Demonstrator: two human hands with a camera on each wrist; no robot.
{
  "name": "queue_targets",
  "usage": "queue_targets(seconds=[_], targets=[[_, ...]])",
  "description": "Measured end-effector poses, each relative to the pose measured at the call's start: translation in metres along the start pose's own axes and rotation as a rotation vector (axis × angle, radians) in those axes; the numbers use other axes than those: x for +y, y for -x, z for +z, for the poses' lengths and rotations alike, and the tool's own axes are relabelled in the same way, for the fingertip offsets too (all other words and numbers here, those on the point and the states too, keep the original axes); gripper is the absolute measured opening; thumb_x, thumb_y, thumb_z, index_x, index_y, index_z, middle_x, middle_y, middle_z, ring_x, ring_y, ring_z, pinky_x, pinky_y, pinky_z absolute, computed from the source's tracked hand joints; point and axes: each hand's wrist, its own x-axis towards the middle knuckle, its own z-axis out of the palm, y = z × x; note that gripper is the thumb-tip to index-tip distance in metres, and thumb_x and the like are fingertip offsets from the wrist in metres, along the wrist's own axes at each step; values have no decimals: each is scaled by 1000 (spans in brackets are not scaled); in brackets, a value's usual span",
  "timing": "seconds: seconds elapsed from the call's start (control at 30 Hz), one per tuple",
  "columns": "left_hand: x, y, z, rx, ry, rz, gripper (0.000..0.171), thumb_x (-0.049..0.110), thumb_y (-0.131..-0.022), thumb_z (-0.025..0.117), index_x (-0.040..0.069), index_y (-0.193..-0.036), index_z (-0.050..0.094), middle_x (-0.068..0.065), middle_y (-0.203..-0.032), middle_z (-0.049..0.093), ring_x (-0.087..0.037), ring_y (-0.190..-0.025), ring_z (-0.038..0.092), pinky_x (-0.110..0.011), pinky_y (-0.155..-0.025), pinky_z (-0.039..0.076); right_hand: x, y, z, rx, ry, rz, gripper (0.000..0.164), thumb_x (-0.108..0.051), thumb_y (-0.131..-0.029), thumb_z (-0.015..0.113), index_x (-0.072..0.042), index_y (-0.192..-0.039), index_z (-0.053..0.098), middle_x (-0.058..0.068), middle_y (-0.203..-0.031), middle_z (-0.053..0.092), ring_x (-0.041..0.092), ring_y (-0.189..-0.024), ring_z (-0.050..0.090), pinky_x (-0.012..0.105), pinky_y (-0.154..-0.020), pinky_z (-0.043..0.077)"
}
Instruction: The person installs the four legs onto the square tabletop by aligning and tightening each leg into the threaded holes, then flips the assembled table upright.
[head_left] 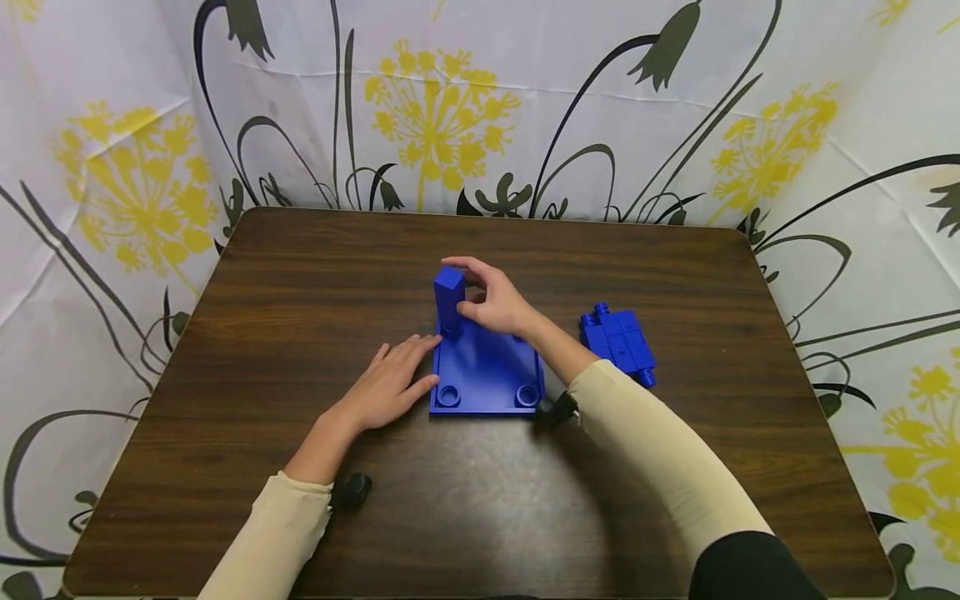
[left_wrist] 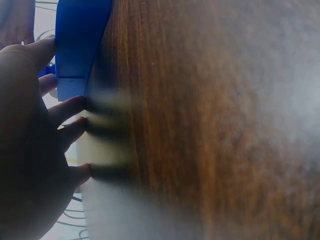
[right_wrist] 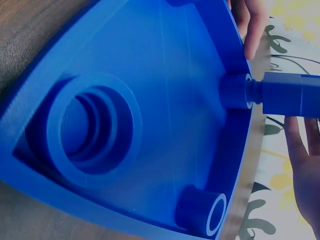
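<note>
A blue square panel lies on the table with its raised rim and round corner sockets facing up. At its far left corner stands a blue leg, upright. In the right wrist view a narrow threaded neck shows between this leg and its socket. My right hand grips the leg, thumb on the near right side and fingers reaching around behind. My left hand rests against the panel's left edge, fingers extended; in the left wrist view its fingertips touch the panel's side.
To the right of the panel, several blue legs lie side by side on the brown wooden table. A floral curtain hangs behind the table's far edge. Black wrist devices show on both forearms.
</note>
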Motion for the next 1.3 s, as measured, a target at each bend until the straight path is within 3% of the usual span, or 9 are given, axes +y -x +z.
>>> queue_targets(seconds=[0.33, 0.5, 0.77, 1.07, 1.3], targets=[[0, 0, 0, -4, -3, -2, 61, 45, -103, 45, 21, -156, 27, -6, -158, 30, -29, -147, 19, -64, -111, 8, 15, -4, -2, -11, 36, -11, 64, -1, -83, 73, -8, -142, 49, 11, -134, 56, 24, -119, 55, 46, -93, 50], [0, 0, 1, 1, -3, 1, 61, 46, -103, 44, 21, -156, 26, -5, -158, 29, -29, -147, 18, -64, -111, 8, 15, -3, -1, 20, 49, -2, 56, -3, -82, 76, -7, -134, 56, 11, -128, 60, 25, -115, 57, 48, -91, 50], [0, 0, 1, -5, -2, -5, 62, 48, -103, 42, 22, -157, 25, -5, -159, 27, -28, -148, 17, -63, -112, 6, 16, -5, 0, 68, 99, 10, 50, -6, -80, 80, -2, -125, 58, 12, -115, 64, 28, -107, 61, 43, -85, 53], [0, 1, 3, -8, -5, -6, 62, 48, -103, 42, 23, -157, 23, -6, -159, 27, -28, -148, 16, -64, -112, 6, 15, -4, 4, 84, 179, 53, 50, -10, -80, 82, -2, -124, 60, 11, -111, 66, 26, -101, 64, 29, -80, 54], [0, 0, 3, -10, -8, -5, 63, 47, -104, 42, 21, -157, 23, -5, -160, 26, -29, -148, 16, -64, -112, 6, 15, -4, 6, 89, 246, 38, 51, -15, -81, 81, -4, -126, 61, 9, -112, 64, 24, -95, 63, 35, -81, 54]])
